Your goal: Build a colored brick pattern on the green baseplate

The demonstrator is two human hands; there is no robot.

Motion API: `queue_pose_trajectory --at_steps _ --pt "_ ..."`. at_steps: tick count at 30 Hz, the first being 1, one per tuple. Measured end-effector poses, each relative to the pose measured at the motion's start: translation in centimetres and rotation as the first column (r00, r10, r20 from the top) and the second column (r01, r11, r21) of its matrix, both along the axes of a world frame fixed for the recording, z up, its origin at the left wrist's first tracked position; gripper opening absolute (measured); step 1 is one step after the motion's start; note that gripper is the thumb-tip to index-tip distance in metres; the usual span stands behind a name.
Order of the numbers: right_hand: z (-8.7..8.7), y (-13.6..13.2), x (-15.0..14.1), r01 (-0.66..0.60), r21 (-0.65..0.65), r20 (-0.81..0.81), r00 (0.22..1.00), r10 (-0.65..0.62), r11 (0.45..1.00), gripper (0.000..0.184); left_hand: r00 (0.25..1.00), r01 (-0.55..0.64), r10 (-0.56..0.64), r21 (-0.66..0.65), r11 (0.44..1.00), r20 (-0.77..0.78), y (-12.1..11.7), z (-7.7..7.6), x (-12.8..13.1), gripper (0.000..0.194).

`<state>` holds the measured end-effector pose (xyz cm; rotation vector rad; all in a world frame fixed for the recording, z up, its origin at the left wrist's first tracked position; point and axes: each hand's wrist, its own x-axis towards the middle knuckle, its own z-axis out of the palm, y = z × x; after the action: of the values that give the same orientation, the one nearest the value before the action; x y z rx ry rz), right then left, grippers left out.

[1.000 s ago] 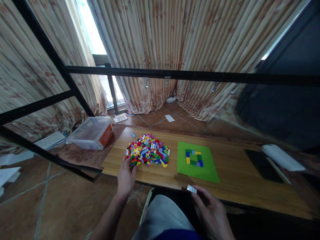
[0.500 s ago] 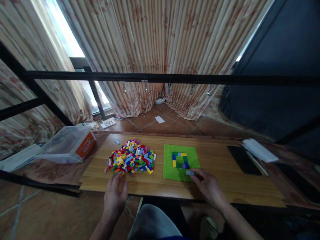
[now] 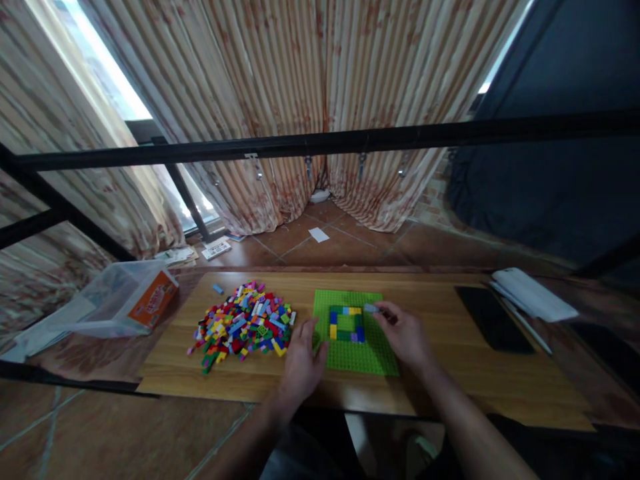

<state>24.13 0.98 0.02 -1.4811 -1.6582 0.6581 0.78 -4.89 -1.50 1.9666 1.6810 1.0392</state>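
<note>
The green baseplate (image 3: 363,359) lies flat on the wood-grain table (image 3: 430,293) and bears a square ring of coloured bricks (image 3: 333,319). The right hand (image 3: 406,332) grips a small grey brick (image 3: 371,308) at the baseplate's far right corner. The left hand (image 3: 303,363) is released, fingers parted, at the baseplate's left edge; contact cannot be determined. Left of the baseplate: loose brick pile (image 3: 245,323); further left, clear plastic bin (image 3: 113,293). Beyond the baseplate: tiled floor (image 3: 285,245), black rail (image 3: 300,146), patterned curtains (image 3: 270,93).

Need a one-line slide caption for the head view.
Right hand holds a pale brick over a green board bearing a brick square; left hand at the board's left edge, beside the brick pile.
</note>
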Motion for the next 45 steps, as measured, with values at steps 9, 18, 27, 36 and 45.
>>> queue_pose_trajectory --at_steps 9,18,27,36,45 --pt "-0.7 -0.7 1.4 0.010 0.054 0.036 0.999 -0.012 0.998 0.027 0.985 0.041 -0.037 0.023 0.999 -0.170 1.5 -1.5 2.7 0.060" --pt "-0.9 -0.5 0.7 0.011 0.055 0.028 1.000 -0.013 0.998 0.028 0.961 0.027 -0.016 0.037 0.999 -0.277 1.5 -1.3 3.1 0.053" --pt "-1.5 -0.8 1.1 0.019 0.058 0.073 0.997 -0.023 0.998 0.027 0.951 0.113 -0.079 0.099 0.989 -0.300 0.9 -0.8 3.0 0.039" --pt "-1.6 -0.8 1.1 0.013 0.061 0.077 0.997 -0.018 0.998 0.025 0.889 0.318 -0.274 0.065 0.946 -0.367 0.3 -0.3 2.9 0.032" --pt "-1.9 -0.8 0.9 -0.009 0.052 0.118 0.993 0.003 0.999 0.026 0.893 0.342 -0.304 0.061 0.938 -0.331 0.5 -0.5 3.1 0.032"
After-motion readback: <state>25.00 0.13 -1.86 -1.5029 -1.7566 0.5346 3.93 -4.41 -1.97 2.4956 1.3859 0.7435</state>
